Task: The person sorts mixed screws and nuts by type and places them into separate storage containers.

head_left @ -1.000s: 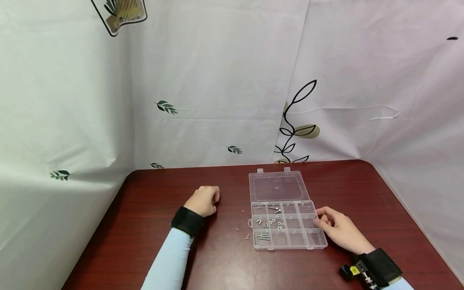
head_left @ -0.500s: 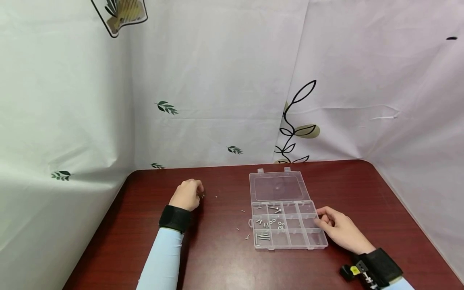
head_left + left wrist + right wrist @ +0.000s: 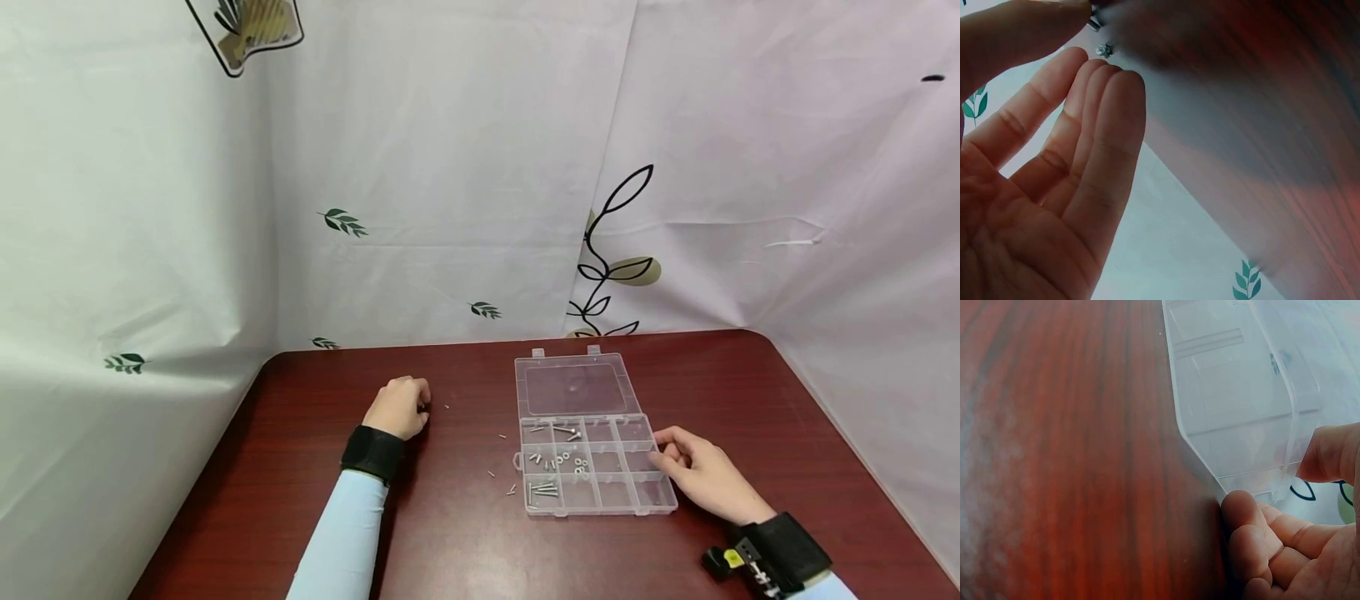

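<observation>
In the head view my left hand (image 3: 397, 407) is low over the table's left half, its fingers bent downward. The left wrist view shows a gap between thumb and fingers. By the fingertips lie a small metal piece (image 3: 1104, 50) and a short screw-like piece (image 3: 1093, 25), partly hidden by the thumb. My right hand (image 3: 708, 475) grips the right side of a clear compartment box (image 3: 630, 497), thumb at the upper edge and curled fingers low against the wall (image 3: 1235, 450). Screws (image 3: 545, 490) and nuts (image 3: 580, 464) lie in its left compartments; its lid (image 3: 577, 390) is folded back.
Loose small screws (image 3: 512, 490) are scattered on the brown table (image 3: 450, 533) left of the box. A tiny piece (image 3: 447, 407) lies just right of my left hand. White patterned cloth (image 3: 450, 167) hangs behind the table.
My left hand first moved left, away from the box, then shifted slightly back right; the small pieces by its fingertips are now hidden in the head view. My right hand and the box stay put.
</observation>
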A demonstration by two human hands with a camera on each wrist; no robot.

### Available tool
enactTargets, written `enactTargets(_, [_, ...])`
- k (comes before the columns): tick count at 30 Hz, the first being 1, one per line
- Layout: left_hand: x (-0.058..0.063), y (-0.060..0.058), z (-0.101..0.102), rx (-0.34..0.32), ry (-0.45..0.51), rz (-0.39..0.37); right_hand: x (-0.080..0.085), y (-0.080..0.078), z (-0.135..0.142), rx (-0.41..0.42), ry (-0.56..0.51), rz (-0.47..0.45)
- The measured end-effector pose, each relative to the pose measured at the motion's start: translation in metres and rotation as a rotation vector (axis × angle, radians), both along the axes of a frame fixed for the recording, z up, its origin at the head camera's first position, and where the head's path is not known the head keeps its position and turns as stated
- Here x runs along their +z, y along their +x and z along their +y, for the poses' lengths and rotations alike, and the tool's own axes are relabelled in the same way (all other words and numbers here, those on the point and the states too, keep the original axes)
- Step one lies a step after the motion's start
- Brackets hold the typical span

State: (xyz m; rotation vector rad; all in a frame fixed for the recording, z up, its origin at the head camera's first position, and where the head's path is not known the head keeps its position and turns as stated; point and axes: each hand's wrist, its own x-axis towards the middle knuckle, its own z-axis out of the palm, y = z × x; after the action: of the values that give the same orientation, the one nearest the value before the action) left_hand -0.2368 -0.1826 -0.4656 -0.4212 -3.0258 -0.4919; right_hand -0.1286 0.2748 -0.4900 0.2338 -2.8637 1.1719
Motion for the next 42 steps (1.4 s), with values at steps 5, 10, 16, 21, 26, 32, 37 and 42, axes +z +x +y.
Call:
enactTargets(5, [0.000,0.001,0.004,-0.010,-0.002,0.009,0.001,0.000,-0.001,-0.001,-0.006,0.001])
enactTargets(10, [0.000,0.001,0.006,-0.011,0.002,0.026,0.000,0.000,0.000,-0.003,-0.004,0.003])
enactTargets(16, [0.003,0.004,0.008,-0.015,-0.015,0.025,-0.001,0.000,0.000,-0.003,-0.004,0.000])
enactTargets(21, [0.003,0.005,0.007,-0.024,-0.051,0.056,-0.002,0.000,0.001,-0.005,-0.003,-0.017])
enactTargets(26, [-0.001,0.004,0.006,-0.026,-0.062,0.070,-0.002,0.000,0.001,-0.008,0.001,-0.018])
enactTargets(32, [-0.002,0.006,0.021,-0.118,-0.024,0.057,-0.001,0.001,0.000,-0.006,0.000,-0.013])
enactTargets(37, [0.011,0.018,0.059,-0.287,0.061,0.156,-0.001,0.001,0.000,-0.002,-0.004,0.002])
enactTargets(42, [0.023,0.041,0.100,-0.484,0.117,0.260,-0.001,0.001,0.000,-0.002,-0.001,0.015])
